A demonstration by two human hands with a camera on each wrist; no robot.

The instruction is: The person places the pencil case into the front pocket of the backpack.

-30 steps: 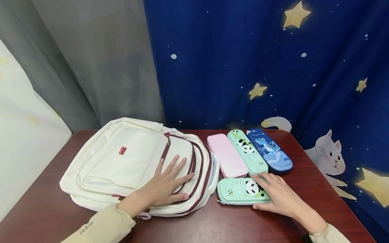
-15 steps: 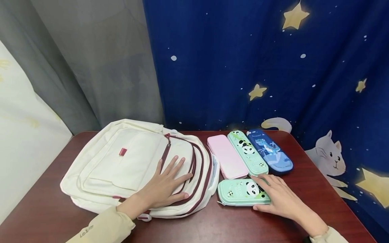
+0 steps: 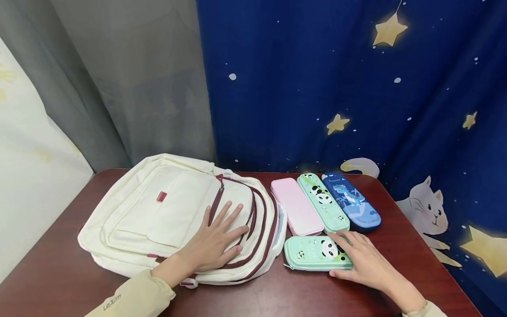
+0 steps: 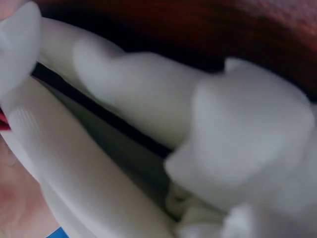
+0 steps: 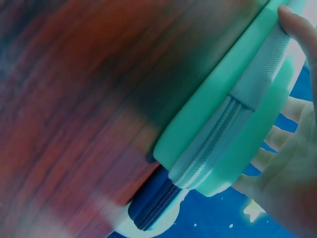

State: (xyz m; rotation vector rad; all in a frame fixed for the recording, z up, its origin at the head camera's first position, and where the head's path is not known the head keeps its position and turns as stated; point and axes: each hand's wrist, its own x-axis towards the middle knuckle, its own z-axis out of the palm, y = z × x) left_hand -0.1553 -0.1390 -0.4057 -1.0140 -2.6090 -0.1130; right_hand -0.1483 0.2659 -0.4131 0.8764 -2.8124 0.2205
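Near green case (image 3: 310, 255), smooth and round-cornered, I see pinched by the right hand (image 3: 366, 262); the left hand (image 3: 214, 248) lies spread on the creased cloth backpack (image 3: 174, 211).

Head view looks forward and down; wrist views sit close; all three share the table (image 3: 237, 304).

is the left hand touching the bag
Touching. The head view shows it: the left hand lies palm down on the bag, fingers spread across its front.
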